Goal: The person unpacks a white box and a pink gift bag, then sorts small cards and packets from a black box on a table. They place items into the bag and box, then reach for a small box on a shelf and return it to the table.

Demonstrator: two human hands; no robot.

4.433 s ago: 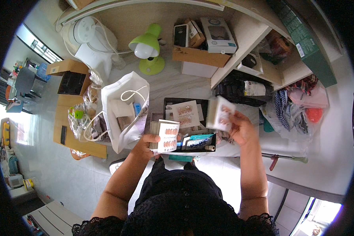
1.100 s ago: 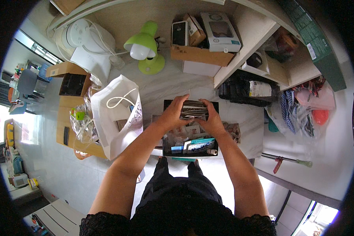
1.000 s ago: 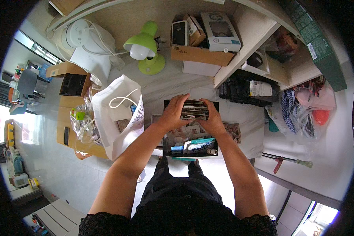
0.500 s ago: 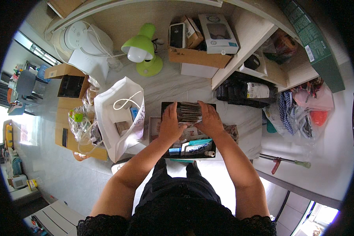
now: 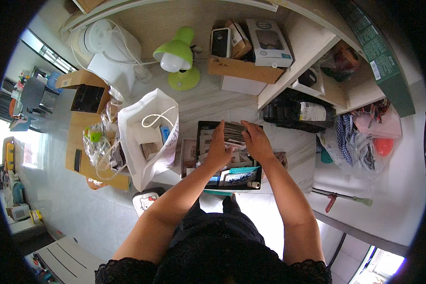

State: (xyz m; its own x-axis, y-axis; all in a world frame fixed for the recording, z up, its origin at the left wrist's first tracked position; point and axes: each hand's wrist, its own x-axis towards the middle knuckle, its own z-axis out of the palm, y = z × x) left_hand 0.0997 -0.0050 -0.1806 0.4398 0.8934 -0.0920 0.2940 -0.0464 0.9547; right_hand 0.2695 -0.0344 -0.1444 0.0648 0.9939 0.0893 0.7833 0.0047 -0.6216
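Between my two hands is a stack of thin, flat brownish packets (image 5: pixel 235 134), standing side by side over the far part of a black box (image 5: pixel 201 131). My left hand (image 5: pixel 218 149) is pressed on the stack's left side, its thumb near the front. From the right, my right hand (image 5: pixel 257 142) closes on the other side, fingers along the far edge. What the packets contain I cannot tell. In the near part of the box lie a teal-and-white packet (image 5: pixel 241 177) and a small white cylinder (image 5: pixel 254 185) at its corner.
Left of the box stands a white paper bag (image 5: pixel 136 158) with a rope handle. A green desk lamp (image 5: pixel 184 78) and a cardboard box (image 5: pixel 244 69) of smaller boxes are at the back. A black plastic-wrapped package (image 5: pixel 284 111) lies right, beside a shelf divider (image 5: pixel 300 61).
My hands have come closer together, and the packets between them are squeezed into a narrower stack. The whole view has shifted slightly.
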